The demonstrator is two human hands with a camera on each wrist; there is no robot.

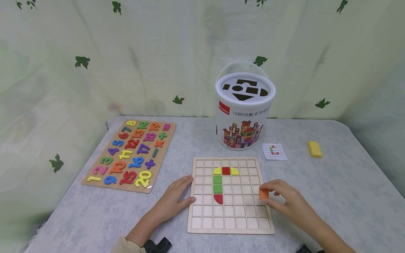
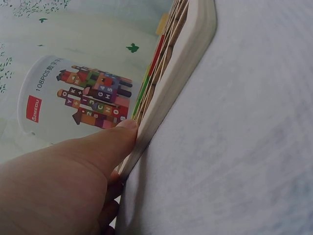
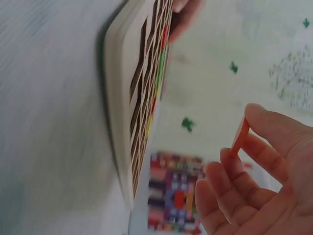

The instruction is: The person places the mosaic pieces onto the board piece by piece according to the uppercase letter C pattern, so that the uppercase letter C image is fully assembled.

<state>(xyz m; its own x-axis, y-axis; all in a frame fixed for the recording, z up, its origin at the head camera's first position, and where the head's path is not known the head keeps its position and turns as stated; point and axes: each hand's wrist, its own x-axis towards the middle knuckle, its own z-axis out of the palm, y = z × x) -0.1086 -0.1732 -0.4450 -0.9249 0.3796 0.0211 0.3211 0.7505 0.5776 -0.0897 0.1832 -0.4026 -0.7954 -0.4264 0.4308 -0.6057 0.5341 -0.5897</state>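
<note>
A wooden grid board (image 1: 243, 212) lies flat on the table. My left hand (image 1: 173, 199) touches its left edge, the thumb lower than the extended fingers; in the left wrist view the thumb (image 2: 110, 142) lies against the rim. My right hand (image 1: 286, 200) pinches an orange square tile (image 1: 264, 194) between thumb and fingers over the board's right edge; the right wrist view shows this thin tile (image 3: 239, 138) edge-on. On the grid, a red square (image 1: 226, 170) sits between two yellow quarter-rounds. Below the left one come two green squares (image 1: 217, 184), then a red quarter-round (image 1: 218, 199).
Behind the board stands a white bucket (image 1: 245, 112) with shaped holes in its lid. A small pattern card (image 1: 280, 156) lies right of it, and a yellow block (image 1: 315, 149) farther right. The number puzzle board (image 1: 158, 168) occupies the table's left side.
</note>
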